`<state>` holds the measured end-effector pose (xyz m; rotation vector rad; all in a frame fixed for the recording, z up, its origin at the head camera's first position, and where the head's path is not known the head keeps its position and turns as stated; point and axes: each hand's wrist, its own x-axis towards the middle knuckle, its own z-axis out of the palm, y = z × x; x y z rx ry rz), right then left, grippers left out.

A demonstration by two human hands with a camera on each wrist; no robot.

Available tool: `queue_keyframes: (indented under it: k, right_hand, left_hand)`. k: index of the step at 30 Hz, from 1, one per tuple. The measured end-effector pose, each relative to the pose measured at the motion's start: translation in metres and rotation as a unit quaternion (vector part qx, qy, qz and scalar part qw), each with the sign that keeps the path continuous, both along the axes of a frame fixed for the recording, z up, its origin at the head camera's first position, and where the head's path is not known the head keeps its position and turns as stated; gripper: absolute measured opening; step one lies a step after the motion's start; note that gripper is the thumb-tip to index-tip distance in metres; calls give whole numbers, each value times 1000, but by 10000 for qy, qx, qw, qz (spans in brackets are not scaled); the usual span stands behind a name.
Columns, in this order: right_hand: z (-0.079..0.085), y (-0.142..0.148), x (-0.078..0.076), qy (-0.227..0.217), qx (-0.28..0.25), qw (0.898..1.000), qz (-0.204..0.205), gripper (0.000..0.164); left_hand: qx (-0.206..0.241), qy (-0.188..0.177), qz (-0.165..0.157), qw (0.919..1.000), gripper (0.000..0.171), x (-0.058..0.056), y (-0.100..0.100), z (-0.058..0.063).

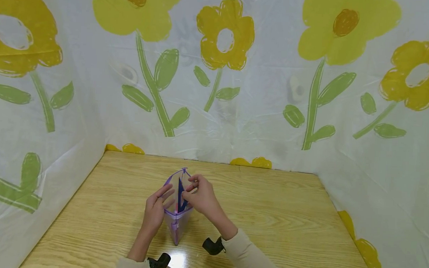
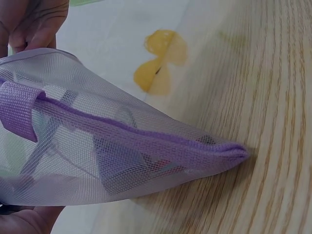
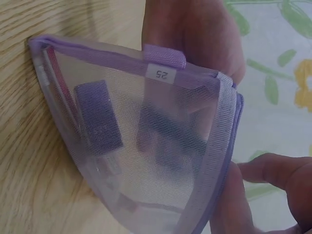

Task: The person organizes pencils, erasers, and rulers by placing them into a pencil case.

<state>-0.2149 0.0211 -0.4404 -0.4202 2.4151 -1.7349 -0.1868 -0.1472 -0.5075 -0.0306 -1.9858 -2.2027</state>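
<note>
A purple mesh zipper pouch (image 1: 176, 228) stands on the table, mouth open upward. At its left side my left hand (image 1: 154, 211) holds it, fingers spread along the wall. My right hand (image 1: 205, 195) bends over the mouth from the right, thumb and fingertip pinching a dark blue item (image 1: 179, 188) there; its exact kind is unclear. In the right wrist view a dark long shape (image 3: 175, 131) shows through the mesh towards those fingertips. Also inside lie a purple-blue block (image 3: 99, 117) and a thin red item (image 3: 61, 83).
The wooden table (image 1: 268, 216) spreads on both sides of the pouch. White sheets with printed flowers (image 1: 225, 40) enclose it at the back and sides. A black wrist mount (image 1: 213, 246) sits at each cuff.
</note>
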Motion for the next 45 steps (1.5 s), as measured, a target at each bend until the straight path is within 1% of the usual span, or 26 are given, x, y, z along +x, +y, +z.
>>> queue_keyframes:
  k: [4,8,11,13,16,18,21,23,25,29,33,35,38,40,42,44,45]
  right_hand:
    - [2,0,1,-104,-180,9997,131,42]
    - [3,4,4,42,-274,9993,261,40]
    - [3,8,5,274,-290,9984,391,37]
    - [1,11,6,573,-204,9971,453,34]
    - [-3,17,6,1049,-51,9933,486,28]
    - [-7,22,6,1271,-49,9907,481,26]
    - [-13,32,9,1318,-202,9902,412,23]
    - [-18,40,11,1260,-313,9910,315,21]
    - [-23,49,14,1214,-347,9919,163,19]
    - [-36,66,19,1156,-284,9928,-109,17]
    - [-49,82,24,1162,-123,9926,-328,16]
    - [-54,89,26,1140,-53,9926,-424,16]
    - [-62,101,28,1205,87,9911,-561,18]
    - [-65,109,29,1325,317,9887,-622,21]
    - [-68,117,30,1499,723,9838,-667,26]
    - [-69,125,30,1666,1304,9751,-673,35]
    - [-69,128,31,1782,1637,9679,-681,39]
  left_hand:
    - [-19,-51,-29,10000,52,-1,-1,0]
    - [0,-90,-12,10000,52,-2,0,0]
    - [4,-102,-9,9999,52,-1,0,0]
    - [0,-78,8,10000,52,-1,1,1]
    - [-164,43,30,9999,52,0,3,2]
    - [-319,140,44,9994,52,-1,5,4]
    - [-561,257,92,9981,52,-2,9,5]
    - [-791,304,200,9962,50,-3,12,7]
    - [-1120,283,340,9927,48,-4,16,8]
    - [-1836,446,580,9803,41,-8,26,7]
    - [-2195,823,597,9703,38,-12,39,6]
    - [-2394,874,573,9653,39,-14,46,6]
    - [-2790,917,567,9542,40,-15,56,5]
    - [-3068,885,532,9462,42,-15,62,5]
    - [-3312,925,451,9379,44,-15,67,5]
    - [-3563,935,314,9291,48,-14,72,4]
    - [-3663,944,220,9254,50,-14,74,3]
